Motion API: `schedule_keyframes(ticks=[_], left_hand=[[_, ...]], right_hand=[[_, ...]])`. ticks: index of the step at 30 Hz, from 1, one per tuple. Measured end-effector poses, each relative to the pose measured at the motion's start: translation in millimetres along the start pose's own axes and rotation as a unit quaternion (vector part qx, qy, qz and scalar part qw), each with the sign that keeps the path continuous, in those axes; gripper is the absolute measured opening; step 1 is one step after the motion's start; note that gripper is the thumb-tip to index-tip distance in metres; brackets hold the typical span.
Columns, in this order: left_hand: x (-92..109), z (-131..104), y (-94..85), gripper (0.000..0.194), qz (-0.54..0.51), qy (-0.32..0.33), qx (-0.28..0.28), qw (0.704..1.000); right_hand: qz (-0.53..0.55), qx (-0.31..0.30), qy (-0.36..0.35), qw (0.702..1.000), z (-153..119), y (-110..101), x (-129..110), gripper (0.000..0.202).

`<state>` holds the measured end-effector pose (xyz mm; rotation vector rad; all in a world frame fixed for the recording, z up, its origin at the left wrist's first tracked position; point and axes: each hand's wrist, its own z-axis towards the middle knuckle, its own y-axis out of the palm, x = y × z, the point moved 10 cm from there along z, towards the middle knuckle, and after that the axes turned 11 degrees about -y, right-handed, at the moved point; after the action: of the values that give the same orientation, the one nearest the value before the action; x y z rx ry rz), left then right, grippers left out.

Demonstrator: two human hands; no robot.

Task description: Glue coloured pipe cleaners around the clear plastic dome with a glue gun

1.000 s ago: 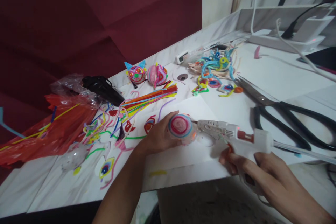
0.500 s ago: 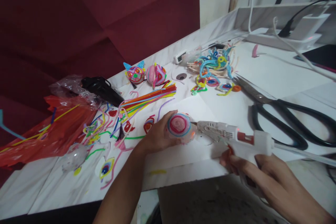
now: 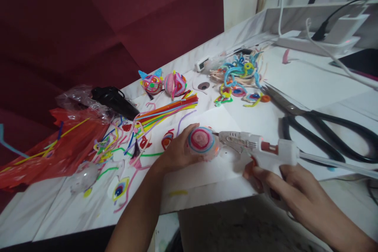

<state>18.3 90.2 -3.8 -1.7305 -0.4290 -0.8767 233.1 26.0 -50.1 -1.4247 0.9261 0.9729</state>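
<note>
My left hand (image 3: 180,147) is closed around a clear plastic ball (image 3: 210,155) at the table's front edge. A spiral of pink, red, white and blue pipe cleaner (image 3: 202,139) covers the side facing me. My right hand (image 3: 277,185) grips a white hot glue gun (image 3: 265,151) by its handle, the fingers round the orange trigger. The gun's nozzle meets the ball's right upper side, touching or very close to it; I cannot tell which. A clear glue stick (image 3: 333,163) sticks out of the gun's back. White paper (image 3: 195,177) lies beneath.
Large black-handled scissors (image 3: 313,116) lie right of the gun. Two decorated balls (image 3: 152,84) and a bundle of pipe cleaners (image 3: 169,108) lie further back. A second clear ball (image 3: 85,177) and a pipe-cleaner eye (image 3: 120,190) are at left. A power strip (image 3: 319,43) stands at back right.
My right hand and the glue gun have shifted a little left and up, with the nozzle further over the ball's upper side. My left hand and the ball have hardly moved.
</note>
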Motion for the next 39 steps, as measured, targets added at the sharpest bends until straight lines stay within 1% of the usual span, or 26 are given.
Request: schedule_keyframes(ticks=[4, 7, 9, 12, 16, 18, 22, 26, 30, 34, 37, 39], left_hand=[[3, 0, -1.2, 0.092, 0.017, -0.005, 0.002, 1.000], [5, 0, -2.0, 0.092, 0.017, -0.006, 0.004, 1.000], [6, 0, -2.1, 0.092, 0.016, -0.005, 0.005, 1.000], [5, 0, -2.4, 0.093, 0.018, -0.004, 0.010, 1.000], [6, 0, -2.9, 0.092, 0.010, -0.002, 0.015, 1.000], [5, 0, -3.0, 0.093, 0.011, -0.006, 0.018, 1.000], [4, 1, -1.6, 0.095, 0.006, -0.003, 0.014, 1.000], [4, 2, -1.6, 0.096, -0.002, -0.002, 0.018, 1.000], [4, 1, -2.2, 0.095, -0.009, -0.006, 0.022, 1.000], [6, 0, -2.6, 0.092, 0.001, 0.006, 0.024, 1.000], [4, 1, -2.9, 0.093, 0.014, 0.015, 0.026, 0.999], [3, 1, -2.8, 0.094, 0.019, 0.019, 0.028, 0.999]], right_hand=[[-0.011, 0.022, -0.027, 0.999, -1, -5, -7, 0.049], [-0.010, 0.023, -0.050, 0.998, -3, -5, -9, 0.048], [-0.019, 0.025, -0.060, 0.998, -6, -5, -9, 0.049], [-0.039, 0.049, -0.076, 0.995, -10, -11, -10, 0.053], [-0.033, 0.068, -0.104, 0.992, -14, -15, -17, 0.055], [-0.025, 0.065, -0.122, 0.990, -14, -14, -22, 0.051], [-0.014, 0.061, -0.162, 0.985, -16, -13, -32, 0.037], [-0.004, 0.070, -0.184, 0.980, -19, -16, -38, 0.035], [0.021, 0.051, -0.179, 0.982, -17, -12, -37, 0.034], [0.012, 0.056, -0.163, 0.985, -13, -12, -32, 0.034], [0.012, 0.042, -0.147, 0.988, -10, -8, -26, 0.034], [0.012, 0.039, -0.149, 0.988, -10, -7, -26, 0.034]])
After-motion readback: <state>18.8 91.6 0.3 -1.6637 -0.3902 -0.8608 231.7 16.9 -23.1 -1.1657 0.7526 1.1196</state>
